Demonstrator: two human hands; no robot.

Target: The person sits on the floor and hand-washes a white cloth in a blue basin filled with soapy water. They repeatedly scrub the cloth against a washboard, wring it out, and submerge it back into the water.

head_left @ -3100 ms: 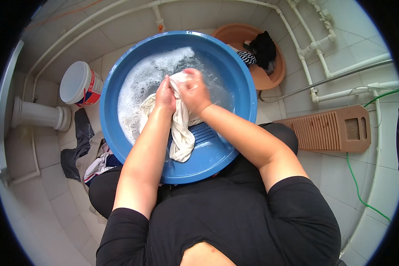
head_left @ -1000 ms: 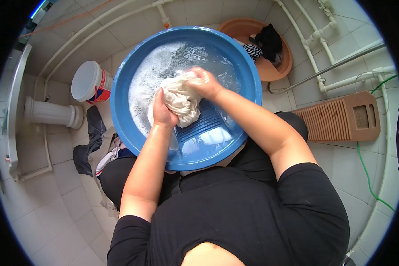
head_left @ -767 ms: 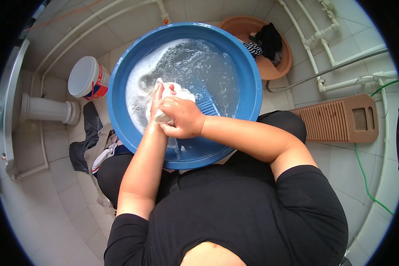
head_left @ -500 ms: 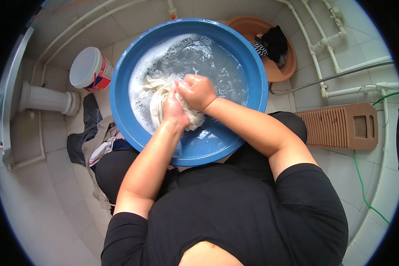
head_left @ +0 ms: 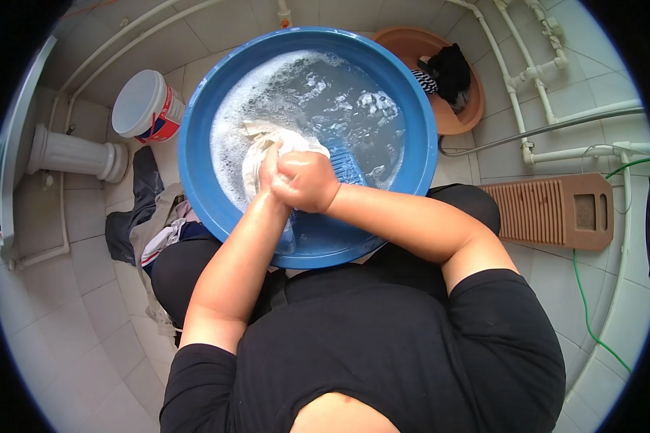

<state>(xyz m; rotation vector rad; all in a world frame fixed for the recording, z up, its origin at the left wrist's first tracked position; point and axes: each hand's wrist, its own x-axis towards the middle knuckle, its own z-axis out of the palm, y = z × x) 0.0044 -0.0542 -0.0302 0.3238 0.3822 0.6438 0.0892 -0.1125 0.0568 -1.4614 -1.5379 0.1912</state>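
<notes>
1. The white cloth [head_left: 256, 155] lies in the blue basin [head_left: 195, 130], half in suds, on a blue ribbed board [head_left: 347, 164] near the basin's middle.
2. The left hand [head_left: 269, 169] presses flat on the cloth with fingers extended; the right hand [head_left: 307, 180] is clenched on a bunch of it.
3. Scrubbing looks mid-way: foam is thick, and rinsing and wringing are not yet done. More garments [head_left: 152, 216] wait on the floor to the left, and dark ones sit in the brown basin [head_left: 469, 115] far right.
4. A white tub [head_left: 144, 108] with a red-and-blue label stands far left.
</notes>
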